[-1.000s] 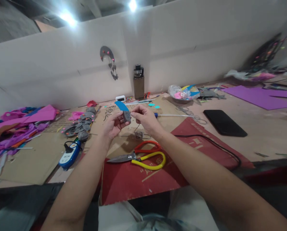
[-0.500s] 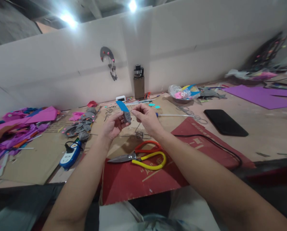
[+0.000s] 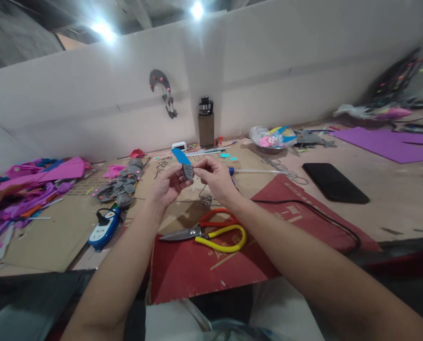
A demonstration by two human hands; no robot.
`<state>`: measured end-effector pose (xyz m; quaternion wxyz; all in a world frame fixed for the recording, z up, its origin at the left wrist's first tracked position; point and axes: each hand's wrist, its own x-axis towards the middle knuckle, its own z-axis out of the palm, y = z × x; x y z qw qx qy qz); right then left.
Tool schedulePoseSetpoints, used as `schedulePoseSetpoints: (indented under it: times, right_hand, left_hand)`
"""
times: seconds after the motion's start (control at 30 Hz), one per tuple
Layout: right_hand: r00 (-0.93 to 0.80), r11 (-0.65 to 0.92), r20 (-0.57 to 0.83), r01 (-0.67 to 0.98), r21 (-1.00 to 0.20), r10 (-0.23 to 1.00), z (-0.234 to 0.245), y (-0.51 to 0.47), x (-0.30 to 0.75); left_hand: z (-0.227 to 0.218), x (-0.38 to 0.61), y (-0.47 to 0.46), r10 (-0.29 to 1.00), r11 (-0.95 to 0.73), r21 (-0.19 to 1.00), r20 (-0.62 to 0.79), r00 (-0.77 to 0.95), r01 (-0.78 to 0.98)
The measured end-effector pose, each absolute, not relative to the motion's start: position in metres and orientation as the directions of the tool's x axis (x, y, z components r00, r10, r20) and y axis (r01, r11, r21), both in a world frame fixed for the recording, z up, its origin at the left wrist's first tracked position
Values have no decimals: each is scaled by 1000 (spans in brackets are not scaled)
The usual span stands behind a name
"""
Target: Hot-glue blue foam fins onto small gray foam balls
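Grey piece, small and leaf-shaped, with a blue piece standing up behind it, is held in the air between both hands, above the cardboard.

Far out to the left of the hands lies a heap of pink and purple scraps. Closer in, a blue and white power strip sits below and left of the left wrist, and a cluster of grey shapes with pink dots lies just left of that hand.

The left hand is curled, its thumb and fingertips pinching the grey piece from the left. The right hand meets it from the other side, thumb and forefinger closed narrowly on the piece's right edge. Under the right hand a thin thread drops to a small grey bundle. Nearer the person, between the forearms, scissors with red and yellow handles rest on a red mat.

Beyond the hands, a brown bottle stands against the wall. Well to the right of the right hand lies a black phone, and past it a purple sheet.
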<state>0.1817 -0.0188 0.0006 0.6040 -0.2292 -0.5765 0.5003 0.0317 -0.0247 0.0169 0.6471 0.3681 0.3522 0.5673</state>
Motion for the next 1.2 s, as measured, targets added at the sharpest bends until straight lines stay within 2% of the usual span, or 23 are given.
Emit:
schedulePoseSetpoints:
  times: [0.47, 0.67, 0.8, 0.97, 1.2]
  right_hand:
    - [-114, 429, 499, -372, -823, 859, -7, -17, 182]
    - [-97, 446, 507, -356, -821, 856, -6, -18, 182]
    - [-98, 447, 501, -328, -832, 860, -6, -19, 181]
    - [-96, 395, 447, -331, -857, 889, -9, -15, 180]
    - [-120, 291, 361, -388, -875, 925, -12, -11, 179]
  left_hand:
    - [20, 40, -32, 992, -74, 876, 115, 58, -477]
    - [20, 39, -33, 987, -59, 885, 120, 103, -462]
    - [16, 38, -29, 996, -41, 895, 73, 55, -444]
    - [15, 42, -29, 998, -51, 885, 59, 4, -463]
    - [14, 44, -29, 988, -138, 879, 153, -4, -456]
